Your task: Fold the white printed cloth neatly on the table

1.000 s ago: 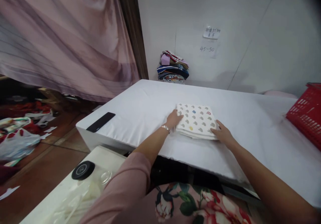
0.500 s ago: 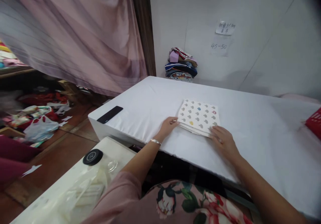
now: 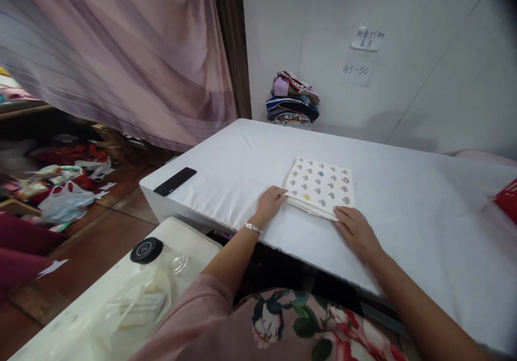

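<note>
A folded white cloth [image 3: 319, 185] printed with grey tree-like shapes and a few coloured ones lies flat on the white-covered table [image 3: 258, 151]. Its near edge shows several layers. My left hand [image 3: 271, 205], with a silver bracelet at the wrist, pinches the near left corner between thumb and fingers. At the near right corner, my right hand [image 3: 356, 230] grips the edge with the fingers on top; the thumb is mostly hidden.
A black phone [image 3: 175, 181] lies at the table's left end. Folded clothes [image 3: 293, 102] are stacked by the wall. A red basket [image 3: 508, 199] is at the right edge. On a lower white surface at left sit a round black object [image 3: 146, 250] and clear plastic bags [image 3: 133, 307].
My right hand has shifted slightly left along the cloth's near edge, its fingers now at the corner. My left hand keeps its place at the left corner. The view has tilted a little.
</note>
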Tool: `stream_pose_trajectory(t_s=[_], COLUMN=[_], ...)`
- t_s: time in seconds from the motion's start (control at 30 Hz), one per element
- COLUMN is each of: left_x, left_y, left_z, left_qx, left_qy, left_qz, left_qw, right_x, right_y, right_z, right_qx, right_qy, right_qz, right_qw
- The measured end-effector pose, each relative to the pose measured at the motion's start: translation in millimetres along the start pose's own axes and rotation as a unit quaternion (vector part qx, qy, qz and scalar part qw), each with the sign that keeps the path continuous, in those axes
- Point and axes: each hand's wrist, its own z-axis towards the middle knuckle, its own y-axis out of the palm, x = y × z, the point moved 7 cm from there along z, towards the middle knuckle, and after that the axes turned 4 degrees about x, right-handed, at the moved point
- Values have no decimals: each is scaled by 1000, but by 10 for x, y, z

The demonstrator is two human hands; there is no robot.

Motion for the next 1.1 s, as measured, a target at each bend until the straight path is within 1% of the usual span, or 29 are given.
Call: stream_pose_trajectory(t_s=[0.07, 0.13, 0.2, 0.27, 0.43, 0.53, 0.63, 0.73, 0.83, 0.9, 1.03, 1.1], left_x=[58, 155, 240, 287, 329, 349, 321, 281, 267, 289, 328, 315], left_y=[-8, -15, 0, 18, 36, 33, 25, 20, 11, -3, -25, -39], left_z=[-13, -20, -16, 8, 92, 98, 79, 50, 24, -4, -74, -73], left_qx=[2, 2, -11, -28, -60, -60, -39, -22, -28, -37, -57, -59], left_qy=[19, 67, 115, 143, 161, 174, 184, 195, 195, 205, 238, 227], left_qz=[-3, 2, 9, 16, 70, 91, 86, 82, 83, 81, 79, 63], left_qw=[1000, 998, 993, 989, 983, 979, 978, 977, 977, 975, 966, 970], right_x=[44, 72, 76, 57, 26, 33, 16, -55, -94, -93, -85, -88], right_y=[-11, -27, -52, -73, -80, -64, -64, -59, -44, -42, -28, -23], right_z=[-2, 14, 42, 70, 94, 89, 76, 50, 16, 2, -10, -18], right_qx=[1, 5, 16, 25, 34, 38, 48, 39, 22, 27, 46, 47], right_qy=[25, 44, 51, 46, 45, 58, 53, 10, -20, -26, -18, -6], right_qz=[18, 29, 33, 34, 19, -4, -11, 5, 4, -1, 1, 17], right_qw=[1000, 999, 998, 998, 998, 998, 997, 999, 1000, 999, 999, 999])
